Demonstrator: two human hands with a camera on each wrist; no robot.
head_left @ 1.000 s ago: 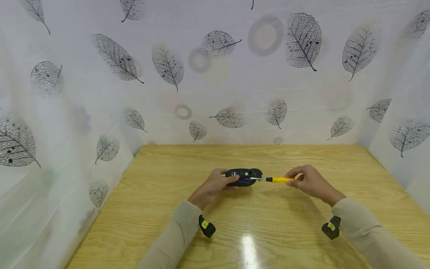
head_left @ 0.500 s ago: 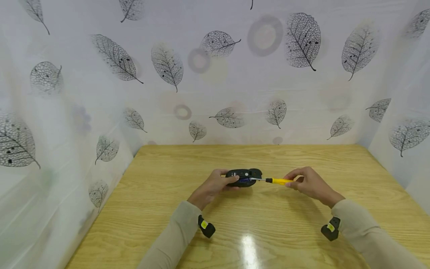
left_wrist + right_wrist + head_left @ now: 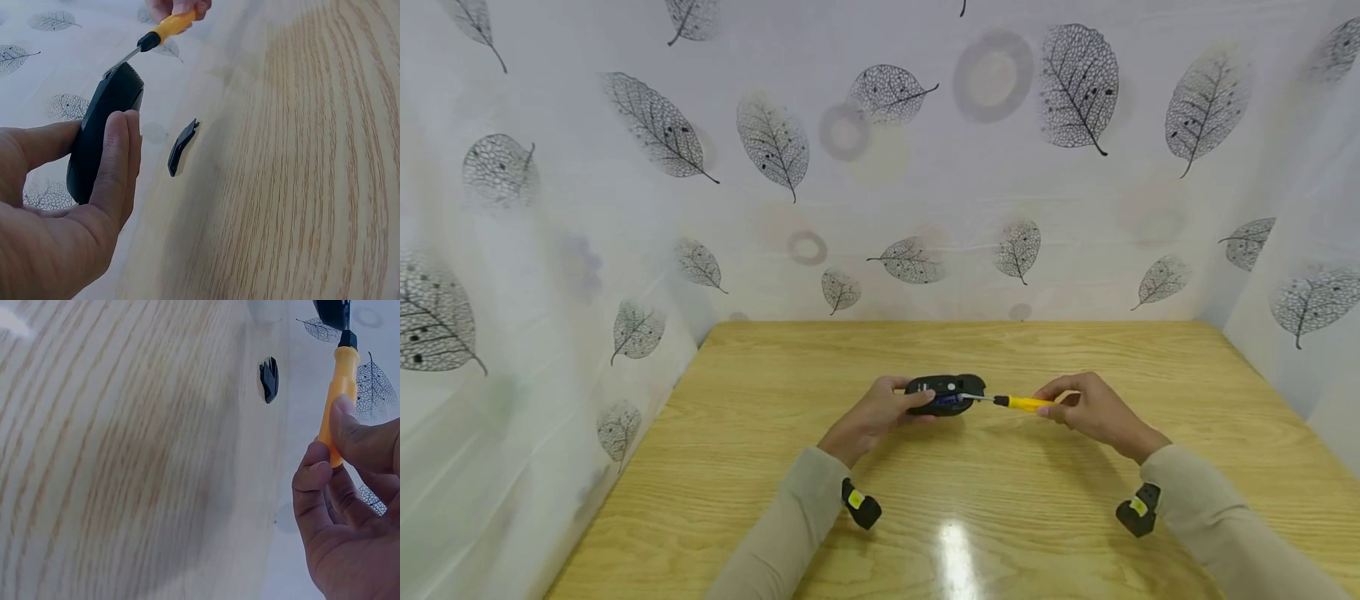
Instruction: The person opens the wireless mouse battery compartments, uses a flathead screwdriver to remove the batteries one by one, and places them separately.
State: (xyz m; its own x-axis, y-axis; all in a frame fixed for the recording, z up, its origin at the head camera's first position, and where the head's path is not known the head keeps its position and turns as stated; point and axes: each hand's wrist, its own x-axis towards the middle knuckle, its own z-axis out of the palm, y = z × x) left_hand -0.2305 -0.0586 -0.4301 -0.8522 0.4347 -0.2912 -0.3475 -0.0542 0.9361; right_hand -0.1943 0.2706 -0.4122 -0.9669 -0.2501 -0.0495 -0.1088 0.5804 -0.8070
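Note:
My left hand [image 3: 874, 410] grips a black computer mouse [image 3: 937, 386], held above the table with its underside facing me. The thumb presses near its open battery compartment, where a blue battery [image 3: 951, 400] shows. From the right, my right hand [image 3: 1097, 408] pinches the yellow handle of a screwdriver [image 3: 1024, 403] between thumb and fingers. The screwdriver's metal tip reaches into the compartment at the battery's right end. In the left wrist view, the mouse [image 3: 103, 134] stands edge-on between thumb and fingers, so the compartment is hidden there.
A small black curved cover [image 3: 182, 149] lies on the wooden table [image 3: 760, 467] beyond the hands; the right wrist view shows the same cover [image 3: 269, 381]. A leaf-patterned curtain [image 3: 917, 183] closes off the back and sides of the table.
My right hand has dipped slightly, tilting the screwdriver handle down a little while its tip stays in the compartment. The left hand and the mouse have hardly moved.

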